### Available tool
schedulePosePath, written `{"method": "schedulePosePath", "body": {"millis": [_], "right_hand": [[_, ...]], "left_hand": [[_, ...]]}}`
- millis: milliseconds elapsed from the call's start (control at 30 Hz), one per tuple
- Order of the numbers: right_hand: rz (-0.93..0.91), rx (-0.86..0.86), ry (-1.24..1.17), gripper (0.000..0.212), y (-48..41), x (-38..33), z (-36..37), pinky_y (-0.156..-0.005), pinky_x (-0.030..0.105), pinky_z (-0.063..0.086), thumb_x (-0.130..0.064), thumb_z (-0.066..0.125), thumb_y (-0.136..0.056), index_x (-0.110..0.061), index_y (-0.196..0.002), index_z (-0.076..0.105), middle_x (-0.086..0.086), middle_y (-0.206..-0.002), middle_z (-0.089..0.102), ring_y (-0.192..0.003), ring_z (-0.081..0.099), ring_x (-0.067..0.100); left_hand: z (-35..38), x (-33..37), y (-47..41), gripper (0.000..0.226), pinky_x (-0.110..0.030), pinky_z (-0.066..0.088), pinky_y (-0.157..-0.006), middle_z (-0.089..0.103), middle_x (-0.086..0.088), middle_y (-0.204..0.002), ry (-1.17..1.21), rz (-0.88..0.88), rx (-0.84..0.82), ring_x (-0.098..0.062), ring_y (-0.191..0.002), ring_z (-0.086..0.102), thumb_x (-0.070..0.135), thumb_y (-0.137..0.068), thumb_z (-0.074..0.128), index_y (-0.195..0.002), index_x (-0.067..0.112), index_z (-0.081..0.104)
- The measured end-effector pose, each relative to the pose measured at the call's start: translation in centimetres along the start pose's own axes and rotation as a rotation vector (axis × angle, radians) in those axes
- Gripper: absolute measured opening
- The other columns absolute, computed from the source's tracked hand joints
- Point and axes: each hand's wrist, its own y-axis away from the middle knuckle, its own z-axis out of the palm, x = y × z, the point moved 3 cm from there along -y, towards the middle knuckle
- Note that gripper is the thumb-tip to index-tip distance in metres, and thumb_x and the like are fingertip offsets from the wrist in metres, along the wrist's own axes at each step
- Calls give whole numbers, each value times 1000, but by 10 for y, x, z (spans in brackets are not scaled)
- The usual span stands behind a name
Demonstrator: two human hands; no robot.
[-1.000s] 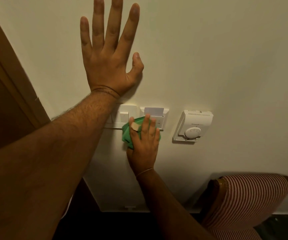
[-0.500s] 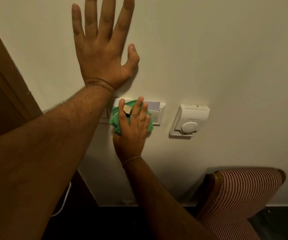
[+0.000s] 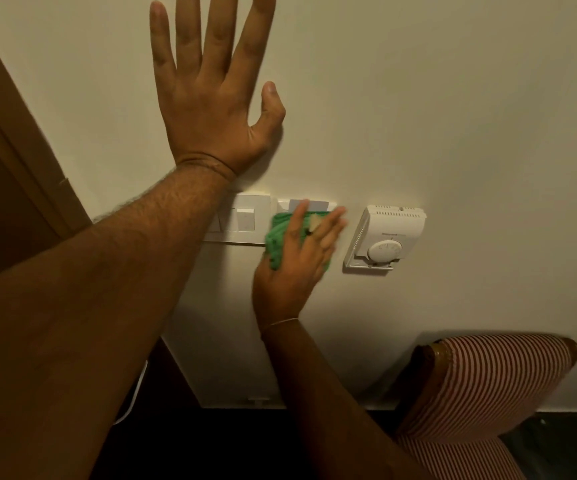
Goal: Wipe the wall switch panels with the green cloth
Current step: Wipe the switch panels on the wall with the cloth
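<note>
Green cloth under right hand

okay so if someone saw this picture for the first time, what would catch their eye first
Probably the big left hand, spread flat on the pale wall above the switch panel. Next, the bright green cloth, pressed by the right hand against the card-slot panel, with a white thermostat just to its right.
</note>
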Motion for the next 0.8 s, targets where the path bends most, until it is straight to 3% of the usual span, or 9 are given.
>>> {"method": "schedulePosePath", "body": {"millis": [100, 233, 400, 533, 633, 733, 800], "right_hand": [[-196, -143, 101, 113, 28, -6, 14, -129, 50, -7, -13, 69, -87, -37, -172, -1, 9, -178, -21, -165, -19, 30], [-101, -132, 136, 116, 35, 23, 9, -124, 61, 14, -8, 89, -76, -26, -168, 19, 6, -177, -11, -163, -16, 33], [37, -47, 2, 126, 18, 32, -7, -128, 54, 10, 2, 74, -80, -40, -171, -3, -4, -176, -28, -164, -22, 23], [-108, -90, 4, 127, 17, 3, 3, -128, 56, 3, -5, 76, -82, -43, -170, -8, 2, -177, -25, -165, -20, 27], [-185, -105, 68, 126, 17, -9, 9, -129, 48, -4, -8, 77, -85, -40, -170, -10, 4, -177, -24, -165, -19, 28], [-98, -100, 54, 131, 19, 5, 3, -129, 52, 4, -5, 79, -82, -42, -170, -11, 1, -176, -27, -165, -22, 25], [-19, -80, -11, 124, 17, 18, -5, -129, 54, 10, -2, 74, -80, -40, -171, -1, 5, -177, -21, -164, -23, 23]], "left_hand": [[-1, 0, -1, 71, -74, 29, -125, 47, -25, -168, 1, -5, 3, -54, -154, 44, 47, -105, 55, -168, 16, 45], [-3, 0, -1, 72, -72, 27, -127, 45, -24, -169, 12, -13, -2, -53, -156, 42, 47, -104, 55, -168, 16, 45], [-2, 1, -1, 69, -74, 31, -124, 50, -24, -166, 4, -6, 15, -54, -152, 47, 45, -104, 57, -165, 15, 51], [-1, 1, 1, 68, -75, 33, -123, 51, -23, -165, -11, 1, 20, -54, -151, 49, 45, -104, 57, -165, 15, 52], [-2, 0, -1, 70, -75, 32, -124, 49, -24, -166, 5, -1, 15, -55, -152, 47, 45, -104, 57, -166, 15, 49], [-3, -1, -1, 72, -73, 27, -127, 46, -23, -169, 13, -9, 5, -54, -155, 43, 46, -103, 56, -168, 16, 45], [-4, 1, -1, 72, -72, 27, -128, 45, -23, -170, 15, -10, 3, -53, -156, 42, 46, -103, 56, -168, 16, 45]]}}
